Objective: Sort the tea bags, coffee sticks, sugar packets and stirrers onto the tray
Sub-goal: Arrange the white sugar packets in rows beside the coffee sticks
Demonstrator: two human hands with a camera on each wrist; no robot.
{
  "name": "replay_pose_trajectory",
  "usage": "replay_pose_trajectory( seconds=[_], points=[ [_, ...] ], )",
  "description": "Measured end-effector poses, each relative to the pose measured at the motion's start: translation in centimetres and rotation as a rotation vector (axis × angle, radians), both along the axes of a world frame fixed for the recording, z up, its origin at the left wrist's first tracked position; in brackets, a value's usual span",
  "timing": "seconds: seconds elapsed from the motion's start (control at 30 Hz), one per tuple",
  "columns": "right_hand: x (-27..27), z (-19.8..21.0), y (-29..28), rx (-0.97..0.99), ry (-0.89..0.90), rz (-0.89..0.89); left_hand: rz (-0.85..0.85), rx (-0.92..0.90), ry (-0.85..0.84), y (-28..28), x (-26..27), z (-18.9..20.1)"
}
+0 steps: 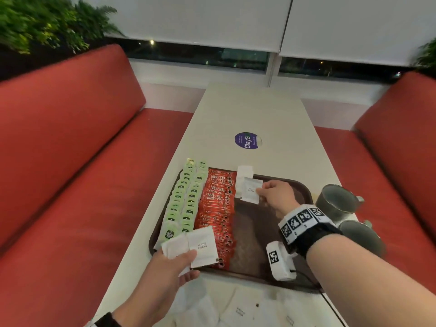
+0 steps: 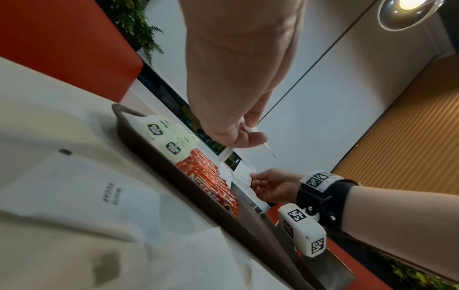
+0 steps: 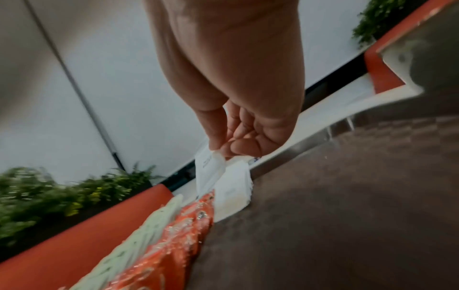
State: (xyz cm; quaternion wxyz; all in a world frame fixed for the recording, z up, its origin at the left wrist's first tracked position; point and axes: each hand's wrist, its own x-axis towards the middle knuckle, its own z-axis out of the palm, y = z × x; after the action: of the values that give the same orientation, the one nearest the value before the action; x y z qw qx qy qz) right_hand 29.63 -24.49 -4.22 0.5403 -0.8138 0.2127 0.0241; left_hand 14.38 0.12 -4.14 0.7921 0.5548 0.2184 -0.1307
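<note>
A dark brown tray [image 1: 295, 192] lies on the white table. Two rows of green tea bags [image 1: 186, 199] fill its left side, and red coffee sticks [image 1: 218, 208] lie in a column beside them. My right hand [image 1: 271, 197] pinches a white sugar packet [image 1: 250, 190] by its corner at the tray's far end, just over other white packets [image 3: 233, 186] lying there. My left hand [image 1: 174, 263] holds a small stack of white sugar packets [image 1: 195, 246] above the tray's near left corner. More sugar packets [image 1: 238, 310] lie loose on the table in front of the tray.
Two metal cups [image 1: 337, 201] stand right of the tray near the table's edge. A round purple sticker [image 1: 247, 140] sits on the table beyond the tray. Red bench seats [image 1: 70, 185] flank the table on both sides. The tray's right half [image 3: 347, 215] is bare.
</note>
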Motion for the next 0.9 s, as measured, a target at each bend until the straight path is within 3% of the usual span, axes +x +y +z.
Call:
replay_pose_trajectory(
  seconds=[0.3,0.5,0.6,0.67,0.8,0.9],
  points=[
    [5.0,-4.2,0.4,-0.035,0.232,0.034,0.071,-0.007,0.042,1.4,0.9,-1.5],
    [4.7,-3.3,0.6,-0.119,0.197,0.037,0.071,-0.004,0.028,1.0,0.9,-1.1],
    [2.8,-1.5,1.5,-0.143,0.032,-0.001,0.063,-0.017,0.0,0.7,1.2,-0.5],
    [0.0,0.1,2.7,-0.024,-0.012,0.132,0.049,-0.026,-0.018,0.5,1.5,-0.1],
    [-6.9,3.0,5.1,0.154,0.099,0.529,0.017,-0.004,-0.027,-0.4,2.2,0.2],
    [-9.0,2.7,5.8,0.135,0.071,0.598,-0.015,0.005,-0.033,-1.3,2.3,0.4]
  ],
)
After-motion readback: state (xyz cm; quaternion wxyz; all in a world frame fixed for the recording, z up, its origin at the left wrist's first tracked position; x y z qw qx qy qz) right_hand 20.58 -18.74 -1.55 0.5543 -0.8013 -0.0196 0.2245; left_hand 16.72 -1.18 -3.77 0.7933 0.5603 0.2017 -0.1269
